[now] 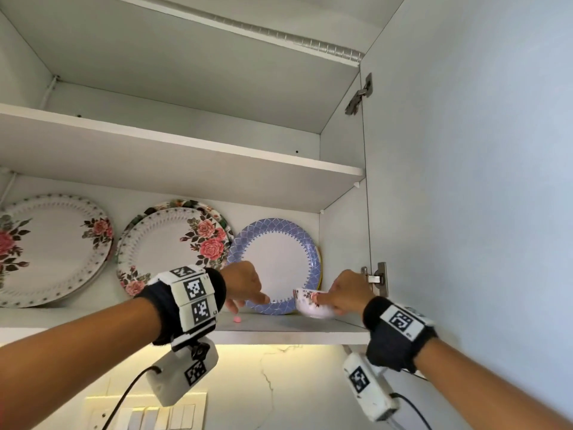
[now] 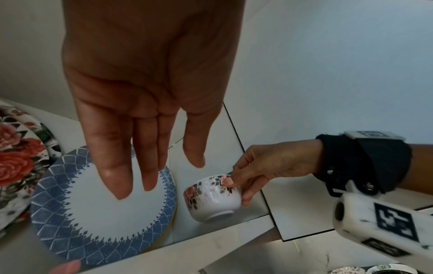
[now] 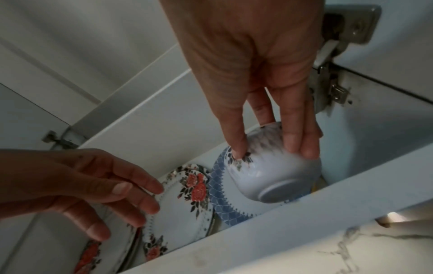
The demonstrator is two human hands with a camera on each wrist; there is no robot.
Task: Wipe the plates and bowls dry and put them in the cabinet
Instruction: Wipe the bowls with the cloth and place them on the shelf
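The right hand (image 1: 347, 293) pinches the rim of a small flowered bowl (image 1: 311, 304), fingers clamped on it, just above the bottom shelf (image 1: 279, 332) of the cabinet, right beside the blue-rimmed plate (image 1: 276, 265). The left hand (image 1: 245, 285) hovers left of the bowl, its fingers (image 2: 121, 166) straight and holding nothing.

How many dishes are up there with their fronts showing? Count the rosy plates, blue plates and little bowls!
white round rose-patterned plates: 2
white round blue-rimmed plate: 1
small white flowered bowl, held by the right hand: 1
Total: 4 (plates partly hidden behind not counted)
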